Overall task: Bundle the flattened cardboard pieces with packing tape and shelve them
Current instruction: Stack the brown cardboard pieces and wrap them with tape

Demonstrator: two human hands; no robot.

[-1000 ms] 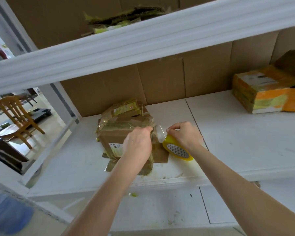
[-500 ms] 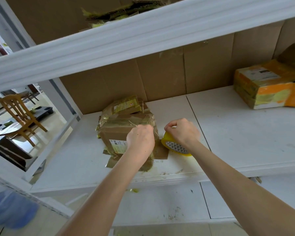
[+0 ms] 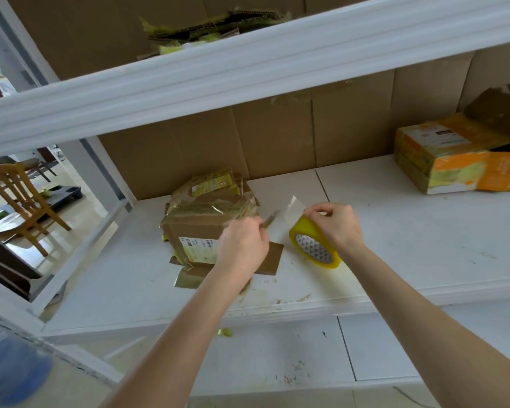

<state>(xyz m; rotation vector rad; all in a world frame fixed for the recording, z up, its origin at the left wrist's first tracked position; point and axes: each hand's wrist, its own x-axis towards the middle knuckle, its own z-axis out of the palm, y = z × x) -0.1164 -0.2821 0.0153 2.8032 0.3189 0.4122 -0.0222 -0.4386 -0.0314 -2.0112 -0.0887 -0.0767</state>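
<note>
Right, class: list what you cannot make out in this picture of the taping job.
Head view throughout.
Thin item held by the left hand: motion-blurred, unidentifiable.
Bundle: near right corner behind that hand.
Tape roll: top under the right hand.
Orange box: cut by right edge.
Upper-shelf cardboard: mostly behind the shelf rail.

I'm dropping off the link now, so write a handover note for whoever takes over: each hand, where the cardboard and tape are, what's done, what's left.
Left hand: pinches the free end of the tape strip, blurred.
Right hand: grips the yellow tape roll, right of the cardboard bundle.
Done: the cardboard bundle lies on the white shelf, glossy tape already across its top.
Left: press this strip onto it, sever it, probably add more wraps, then shelve it.
</note>
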